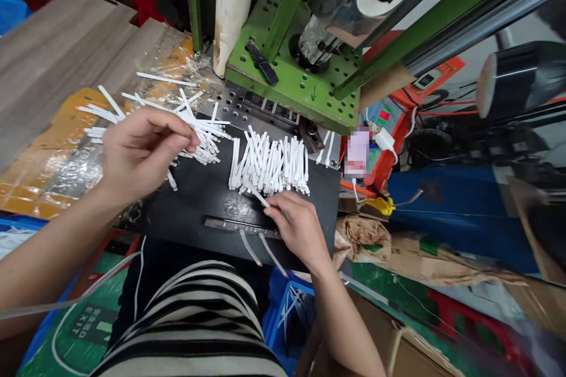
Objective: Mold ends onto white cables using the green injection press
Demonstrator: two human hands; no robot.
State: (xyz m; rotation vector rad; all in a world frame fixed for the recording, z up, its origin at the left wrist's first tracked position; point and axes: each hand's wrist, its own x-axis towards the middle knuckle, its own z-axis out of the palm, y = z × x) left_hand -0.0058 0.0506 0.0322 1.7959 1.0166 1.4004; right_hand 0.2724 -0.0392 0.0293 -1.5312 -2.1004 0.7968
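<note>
My right hand [294, 227] pinches a short white cable [260, 195] between thumb and fingers, at the front edge of a bundle of similar white cables [276, 162] on the black work surface [177, 212]. Over the left side, my left hand [144, 150] is closed in a pinch; anything between its fingertips is too small to make out. A loose pile of white cables [203, 135] lies just behind that hand. In front of the bundle is a narrow dark slotted bar [241, 227]. Two white cables [272, 253] stick out from it toward me.
A green press [292, 76] stands behind the bundle, with a metal die [272, 109] under its plate. Right of it are an orange tester box [384, 129] and a black lamp [522, 79]. A blue bin [276, 306] holding white cables sits below the front edge.
</note>
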